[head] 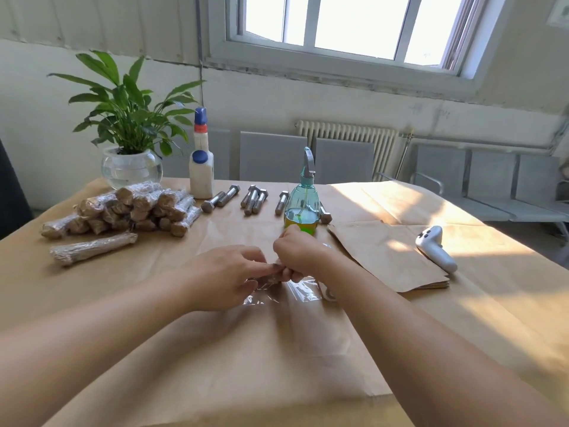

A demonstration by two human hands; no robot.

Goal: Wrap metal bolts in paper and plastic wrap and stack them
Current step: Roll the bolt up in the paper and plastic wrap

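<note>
While both my hands meet at mid-surface, my left hand (229, 274) curls its fingers round the near end of a paper-wrapped bolt (272, 277) and my right hand (297, 254) pinches the other end from above, so both grips are closed on it. Most of the bolt is hidden btwn my fingers; only a brown bit shows. It sits on a sheet of clear plastic wrap (295, 292) spread flat on the brown paper covering the surface (215, 349), w/ the wrap's edge lifting by my left fingers.

Far left: stack of wrapped bolts (132, 209), piled in rows, plus one wrapped bolt (92, 249) lying alone just in front of it. Bare metal bolts (254, 198) lie in a loose row at the back, approx. centre. A green spray bottle (300, 204) stands just beyond my right hand. A white glue bottle (200, 167) stands behind the bolts, next to a potted plant (129, 131) in a glass bowl. Right side: pile of cut paper sheets (388, 257), w/ a white controller (434, 246) near its far edge.
</note>
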